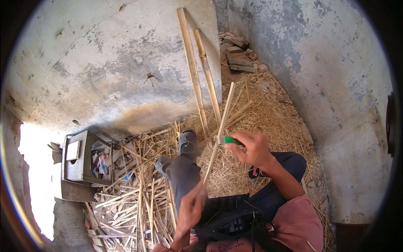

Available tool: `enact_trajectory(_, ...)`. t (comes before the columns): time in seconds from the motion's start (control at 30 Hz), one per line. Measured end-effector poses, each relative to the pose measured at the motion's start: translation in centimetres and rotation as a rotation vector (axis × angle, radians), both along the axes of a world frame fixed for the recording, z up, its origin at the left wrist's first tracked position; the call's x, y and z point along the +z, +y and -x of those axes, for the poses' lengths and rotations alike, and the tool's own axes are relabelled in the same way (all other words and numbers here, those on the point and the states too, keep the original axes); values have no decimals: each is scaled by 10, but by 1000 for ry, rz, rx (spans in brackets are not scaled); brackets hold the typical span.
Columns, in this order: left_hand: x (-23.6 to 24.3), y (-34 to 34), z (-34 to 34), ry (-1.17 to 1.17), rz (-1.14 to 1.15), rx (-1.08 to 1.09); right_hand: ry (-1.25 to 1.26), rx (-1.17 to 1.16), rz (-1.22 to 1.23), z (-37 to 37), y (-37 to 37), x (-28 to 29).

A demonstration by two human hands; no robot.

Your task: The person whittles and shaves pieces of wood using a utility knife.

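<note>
A long, pale split-bamboo strip [225, 110] slants up and away from my lap. My left hand [193, 208] is closed round its near end, its fingers slightly blurred. In my right hand [253, 148] is the green handle of a knife [232, 140], gripped with the fingers wrapped round it. The knife's short blade lies across the strip about midway along its length, touching it. Most of the blade is hard to make out.
Two bamboo lengths [189, 54] lean on the pale wall [138, 59]. Shavings [273, 122] cover the floor to the right; cut strips [142, 210] are heaped at left. An open-fronted box [77, 157] holds a plastic bottle. Bricks [241, 61] lie in the far corner.
</note>
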State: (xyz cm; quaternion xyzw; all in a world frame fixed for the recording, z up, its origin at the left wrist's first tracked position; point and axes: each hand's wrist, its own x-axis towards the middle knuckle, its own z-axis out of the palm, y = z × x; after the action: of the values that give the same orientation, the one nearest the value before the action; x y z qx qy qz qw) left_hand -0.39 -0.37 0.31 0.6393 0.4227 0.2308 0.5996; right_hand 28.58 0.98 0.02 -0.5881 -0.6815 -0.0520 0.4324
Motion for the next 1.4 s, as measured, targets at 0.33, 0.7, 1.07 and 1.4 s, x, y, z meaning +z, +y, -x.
enact_trajectory(0.33, -10, -16, 18, 29, 115, -23, 85, -145, 73, -39, 17, -9)
enact_trajectory(0.7, -21, -22, 37, -4, 246, -5, 53, -168, 52, -48, 33, -19)
enact_trajectory(1.07, -36, -32, 79, -82, 346, 39, 205, -650, 237, -129, 25, 13)
enact_trajectory(1.4, -24, 12, 55, -15, -38, 180, -41, -634, 378, -112, 3, -5)
